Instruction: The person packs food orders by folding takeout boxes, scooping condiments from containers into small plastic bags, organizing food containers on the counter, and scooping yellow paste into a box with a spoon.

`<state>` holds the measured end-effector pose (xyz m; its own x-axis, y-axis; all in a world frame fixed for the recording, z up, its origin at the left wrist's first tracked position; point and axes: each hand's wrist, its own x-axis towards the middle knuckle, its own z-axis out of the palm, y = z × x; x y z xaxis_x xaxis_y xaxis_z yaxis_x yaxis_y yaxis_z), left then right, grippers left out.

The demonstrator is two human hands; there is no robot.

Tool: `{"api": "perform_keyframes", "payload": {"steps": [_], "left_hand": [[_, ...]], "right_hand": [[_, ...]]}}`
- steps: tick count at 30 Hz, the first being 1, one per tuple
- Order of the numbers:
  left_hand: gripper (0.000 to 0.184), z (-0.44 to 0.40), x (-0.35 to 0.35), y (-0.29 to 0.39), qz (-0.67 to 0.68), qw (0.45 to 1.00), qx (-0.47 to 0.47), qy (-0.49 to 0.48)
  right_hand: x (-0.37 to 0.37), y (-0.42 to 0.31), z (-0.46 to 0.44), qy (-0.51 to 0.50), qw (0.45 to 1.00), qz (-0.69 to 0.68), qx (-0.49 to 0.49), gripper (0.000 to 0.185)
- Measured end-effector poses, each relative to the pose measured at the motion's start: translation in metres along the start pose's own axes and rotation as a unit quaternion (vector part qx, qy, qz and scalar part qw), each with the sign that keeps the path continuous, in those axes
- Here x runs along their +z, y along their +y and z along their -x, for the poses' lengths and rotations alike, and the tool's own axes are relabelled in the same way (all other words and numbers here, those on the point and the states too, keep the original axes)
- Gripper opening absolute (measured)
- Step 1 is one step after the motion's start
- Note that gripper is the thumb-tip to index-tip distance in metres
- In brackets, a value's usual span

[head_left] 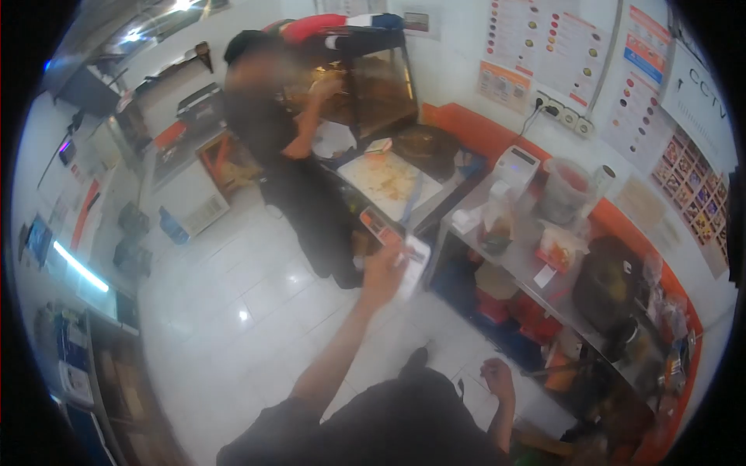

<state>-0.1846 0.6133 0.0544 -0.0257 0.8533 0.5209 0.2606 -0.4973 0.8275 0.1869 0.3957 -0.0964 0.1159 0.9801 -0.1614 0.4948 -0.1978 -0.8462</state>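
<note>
My left hand [385, 272] is stretched out in front of me, its fingers closed around a flat white object [416, 266] whose kind is too blurred to name. An orange-and-white patch [378, 225] shows just past the fingertips; I cannot tell whether it belongs to the held thing. Low at my side hangs my right hand [497, 379], fingers loosely bent and apart, with nothing visible in it. It is nearest to the lower shelf of the metal counter [509, 268].
A co-worker in dark clothes [268, 124] stands ahead at a glass display case [381, 89]. Beside them lies a white cutting board [388, 186] with food scraps. The counter on the right bears a scale [514, 167], a bucket [565, 190] and bags. White tiled floor [256, 342] spreads left.
</note>
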Motion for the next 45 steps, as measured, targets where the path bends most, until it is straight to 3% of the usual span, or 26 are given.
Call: {"api": "perform_keyframes", "payload": {"steps": [2, 4, 5, 9, 11, 12, 14, 17, 20, 23, 24, 25, 26, 27, 28, 30, 31, 33, 34, 36, 38, 39, 41, 43, 44, 45], "left_hand": [[0.028, -0.072, 0.006, 0.016, 0.118, 0.988, -0.097, -0.026], [0.028, -0.135, 0.015, 0.005, 0.097, 0.992, -0.085, -0.015], [0.029, -0.168, 0.016, -0.002, 0.076, 0.994, -0.077, -0.003], [0.035, -0.312, 0.007, -0.043, -0.015, 0.995, 0.027, 0.093], [0.037, -0.398, -0.005, -0.088, 0.087, 0.983, 0.026, 0.157], [0.039, -0.444, -0.013, -0.106, 0.089, 0.971, 0.083, 0.208], [0.043, -0.540, -0.045, -0.163, -0.048, 0.938, 0.119, 0.322], [0.040, -0.670, -0.100, -0.246, -0.032, 0.866, 0.139, 0.480], [0.043, -0.774, -0.153, -0.296, 0.113, 0.832, 0.120, 0.530], [0.038, -0.826, -0.196, -0.302, 0.242, 0.818, 0.091, 0.515], [0.033, -0.860, -0.231, -0.338, 0.181, 0.826, 0.128, 0.518], [0.029, -0.878, -0.252, -0.356, 0.116, 0.833, 0.141, 0.523], [0.027, -0.891, -0.264, -0.362, 0.040, 0.832, 0.156, 0.531], [0.025, -0.903, -0.278, -0.369, -0.077, 0.830, 0.154, 0.530], [0.025, -0.915, -0.289, -0.372, -0.225, 0.826, 0.131, 0.500], [0.030, -0.922, -0.298, -0.355, -0.539, 0.738, 0.088, 0.396], [0.030, -0.924, -0.298, -0.350, -0.542, 0.737, 0.085, 0.394], [0.035, -0.928, -0.293, -0.343, -0.409, 0.815, 0.229, 0.340], [0.035, -0.921, -0.284, -0.328, -0.411, 0.817, 0.226, 0.336], [0.040, -0.900, -0.255, -0.298, -0.495, 0.760, 0.167, 0.387], [0.047, -0.911, -0.283, -0.329, -0.544, 0.776, 0.143, 0.285], [0.046, -0.905, -0.285, -0.343, -0.559, 0.768, 0.137, 0.281], [0.045, -0.886, -0.261, -0.350, -0.560, 0.766, 0.151, 0.279], [0.043, -0.857, -0.221, -0.351, -0.532, 0.784, 0.187, 0.259], [0.043, -0.839, -0.187, -0.350, -0.501, 0.802, 0.217, 0.244], [0.042, -0.822, -0.159, -0.342, -0.469, 0.814, 0.248, 0.237]], "right_hand": [[-0.014, -0.031, -0.060, 0.006, 0.998, 0.053, -0.039, 0.021], [-0.016, -0.053, -0.135, -0.002, 0.999, 0.028, -0.035, 0.027], [-0.017, -0.076, -0.169, -0.012, 0.991, 0.093, -0.091, 0.024], [-0.002, -0.148, -0.275, -0.038, 0.979, 0.066, -0.190, 0.022], [-0.002, -0.182, -0.309, -0.084, 0.987, 0.068, -0.120, 0.023], [0.003, -0.185, -0.327, -0.085, 0.989, 0.058, -0.106, 0.024], [0.014, -0.179, -0.367, -0.083, 0.988, 0.070, -0.110, 0.025], [0.025, -0.150, -0.397, -0.080, 0.991, 0.075, -0.078, 0.028], [0.024, -0.165, -0.424, -0.110, 0.989, 0.100, 0.026, 0.042], [0.033, -0.101, -0.439, -0.099, 0.986, 0.086, 0.100, 0.032], [0.035, -0.084, -0.451, -0.102, 0.986, 0.088, 0.101, 0.032], [0.036, -0.071, -0.462, -0.096, 0.939, -0.223, 0.244, 0.027], [0.036, -0.065, -0.468, -0.076, 0.778, -0.506, 0.364, 0.025], [0.038, -0.071, -0.470, -0.053, 0.850, -0.399, 0.341, 0.029], [0.041, -0.071, -0.475, -0.058, 0.848, -0.396, 0.348, 0.029], [0.043, -0.069, -0.479, -0.026, 0.969, -0.177, 0.171, 0.023], [0.037, -0.094, -0.485, -0.030, 0.968, -0.177, 0.174, 0.023], [0.019, -0.164, -0.494, -0.040, 0.997, 0.016, 0.063, 0.021], [0.020, -0.158, -0.494, -0.043, 0.997, 0.015, 0.068, 0.021], [0.019, -0.134, -0.500, -0.039, 0.992, -0.009, 0.123, 0.029], [0.008, -0.115, -0.507, -0.086, 0.984, 0.148, -0.042, 0.035], [0.018, -0.089, -0.502, -0.055, 0.970, 0.237, -0.003, 0.030], [0.016, -0.093, -0.499, -0.048, 0.993, 0.106, 0.037, 0.026], [0.008, -0.141, -0.497, -0.049, 0.985, 0.121, 0.110, 0.031], [-0.004, -0.155, -0.497, -0.067, 0.984, 0.155, 0.058, 0.035], [-0.013, -0.172, -0.487, -0.018, 0.987, 0.134, 0.087, 0.038]]}}
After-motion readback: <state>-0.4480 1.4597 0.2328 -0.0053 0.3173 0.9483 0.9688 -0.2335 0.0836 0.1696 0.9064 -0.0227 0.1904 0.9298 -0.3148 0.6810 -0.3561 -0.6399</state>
